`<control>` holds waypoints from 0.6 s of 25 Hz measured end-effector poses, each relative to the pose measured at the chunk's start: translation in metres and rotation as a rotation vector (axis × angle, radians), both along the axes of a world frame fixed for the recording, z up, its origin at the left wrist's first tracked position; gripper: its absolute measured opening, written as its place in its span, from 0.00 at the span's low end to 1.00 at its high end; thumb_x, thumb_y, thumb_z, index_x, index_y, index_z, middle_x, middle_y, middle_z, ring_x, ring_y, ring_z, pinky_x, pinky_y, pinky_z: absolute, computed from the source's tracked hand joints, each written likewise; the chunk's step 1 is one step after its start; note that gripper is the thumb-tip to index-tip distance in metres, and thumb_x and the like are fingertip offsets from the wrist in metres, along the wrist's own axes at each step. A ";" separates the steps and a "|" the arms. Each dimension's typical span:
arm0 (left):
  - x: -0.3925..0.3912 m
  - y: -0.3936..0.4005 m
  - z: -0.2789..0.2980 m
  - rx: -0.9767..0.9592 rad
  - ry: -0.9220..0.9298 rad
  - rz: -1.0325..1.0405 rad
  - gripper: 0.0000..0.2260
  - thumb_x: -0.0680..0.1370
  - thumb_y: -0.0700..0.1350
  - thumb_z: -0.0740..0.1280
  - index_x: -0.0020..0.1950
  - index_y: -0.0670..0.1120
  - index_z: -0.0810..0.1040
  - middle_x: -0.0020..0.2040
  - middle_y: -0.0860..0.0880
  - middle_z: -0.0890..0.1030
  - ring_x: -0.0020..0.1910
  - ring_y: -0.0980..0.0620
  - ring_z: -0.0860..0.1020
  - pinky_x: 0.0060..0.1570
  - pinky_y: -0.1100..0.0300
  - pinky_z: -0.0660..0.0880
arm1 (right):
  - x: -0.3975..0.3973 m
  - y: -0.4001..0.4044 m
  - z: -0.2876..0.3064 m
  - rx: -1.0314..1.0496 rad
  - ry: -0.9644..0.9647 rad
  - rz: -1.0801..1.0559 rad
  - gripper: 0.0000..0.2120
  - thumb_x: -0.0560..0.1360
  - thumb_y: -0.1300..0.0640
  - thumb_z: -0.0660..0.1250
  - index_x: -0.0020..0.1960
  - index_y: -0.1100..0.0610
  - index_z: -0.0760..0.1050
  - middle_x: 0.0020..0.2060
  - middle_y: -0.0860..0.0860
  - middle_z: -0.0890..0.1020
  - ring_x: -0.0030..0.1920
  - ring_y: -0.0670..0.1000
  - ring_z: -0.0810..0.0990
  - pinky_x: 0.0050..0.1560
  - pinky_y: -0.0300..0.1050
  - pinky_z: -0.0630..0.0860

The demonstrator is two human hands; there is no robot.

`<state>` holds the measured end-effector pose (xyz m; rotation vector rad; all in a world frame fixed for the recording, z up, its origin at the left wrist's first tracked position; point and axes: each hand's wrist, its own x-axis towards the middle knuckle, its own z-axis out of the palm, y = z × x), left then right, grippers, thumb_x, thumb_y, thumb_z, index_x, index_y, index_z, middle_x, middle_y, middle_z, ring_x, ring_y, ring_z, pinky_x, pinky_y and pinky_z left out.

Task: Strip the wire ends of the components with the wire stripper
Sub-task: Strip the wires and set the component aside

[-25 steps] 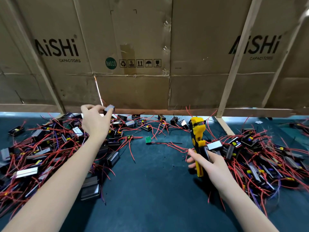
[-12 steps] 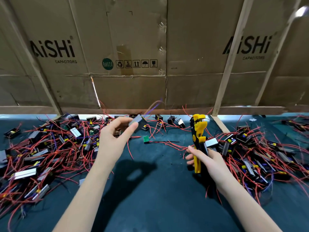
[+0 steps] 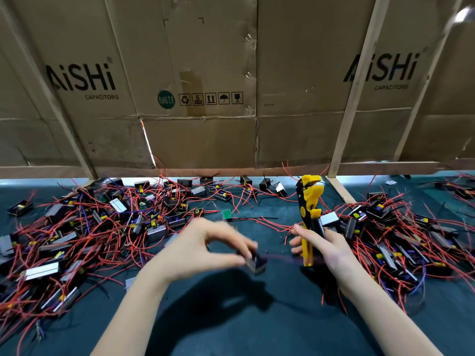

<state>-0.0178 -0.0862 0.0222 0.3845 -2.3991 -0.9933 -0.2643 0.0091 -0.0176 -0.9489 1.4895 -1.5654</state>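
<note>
Since the earlier frame the left hand (image 3: 203,249) has carried its picked component (image 3: 255,263) away from the left-hand heap (image 3: 84,227) and down toward the near middle of the table (image 3: 257,325), so it now hangs low and close to the right hand (image 3: 326,246). That left grip is narrow, thumb and fingertips pinching the small dark block, though motion blur hides exactly how the fingers sit. The right grip is wrapped round the handles of the wire stripper (image 3: 308,214), which stands almost upright, its long axis running from the hand up toward the far edge, yellow head on top. The component lies just left of the stripper's handles and well below its head. A faint, blurred lead seems to trail from the block rightward toward the handles; I cannot tell where its end is. My judgement is that the coming move turns on this offset: the wire end has to rise and swing right into the head, or the tool must tip down to meet it. A second heap (image 3: 401,235) of components lies toward the table's right edge.
</note>
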 end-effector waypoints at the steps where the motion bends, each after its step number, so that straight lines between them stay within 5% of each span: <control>1: -0.002 -0.002 -0.008 -0.029 -0.213 -0.004 0.04 0.72 0.39 0.75 0.45 0.45 0.87 0.53 0.53 0.85 0.55 0.61 0.81 0.61 0.64 0.71 | 0.000 0.000 0.000 -0.003 0.002 0.001 0.20 0.68 0.50 0.72 0.50 0.65 0.81 0.38 0.59 0.84 0.39 0.55 0.82 0.43 0.47 0.76; 4: 0.000 -0.005 -0.017 0.070 -0.350 0.013 0.04 0.73 0.38 0.74 0.46 0.44 0.87 0.59 0.51 0.83 0.59 0.64 0.78 0.62 0.67 0.71 | 0.000 0.002 0.000 -0.008 0.018 0.010 0.24 0.64 0.46 0.72 0.50 0.64 0.81 0.38 0.57 0.85 0.38 0.54 0.83 0.43 0.45 0.77; 7: 0.009 -0.011 -0.012 0.218 -0.126 0.049 0.09 0.75 0.35 0.71 0.51 0.46 0.85 0.67 0.50 0.78 0.64 0.58 0.77 0.60 0.64 0.75 | 0.000 0.001 -0.001 -0.008 0.025 0.012 0.25 0.62 0.44 0.73 0.50 0.63 0.82 0.39 0.57 0.85 0.39 0.54 0.84 0.45 0.46 0.78; 11: 0.004 -0.014 -0.014 0.125 0.090 0.358 0.24 0.75 0.33 0.69 0.66 0.54 0.74 0.73 0.58 0.66 0.51 0.53 0.84 0.53 0.61 0.78 | 0.000 0.001 -0.001 -0.006 0.020 0.013 0.26 0.62 0.45 0.73 0.50 0.63 0.81 0.37 0.56 0.85 0.39 0.55 0.83 0.44 0.47 0.77; 13: 0.004 -0.019 -0.018 -0.090 0.093 0.638 0.23 0.76 0.37 0.70 0.68 0.53 0.71 0.68 0.57 0.69 0.44 0.58 0.82 0.44 0.62 0.75 | 0.000 0.001 -0.001 -0.012 0.011 0.013 0.24 0.63 0.46 0.73 0.50 0.64 0.81 0.37 0.56 0.85 0.39 0.54 0.83 0.44 0.46 0.77; 15: 0.008 -0.026 -0.021 -0.088 0.093 0.784 0.09 0.76 0.45 0.71 0.56 0.49 0.78 0.52 0.54 0.80 0.34 0.60 0.78 0.40 0.60 0.73 | -0.001 0.001 -0.001 -0.011 0.011 0.015 0.22 0.65 0.47 0.73 0.50 0.64 0.81 0.37 0.56 0.85 0.39 0.54 0.83 0.43 0.46 0.77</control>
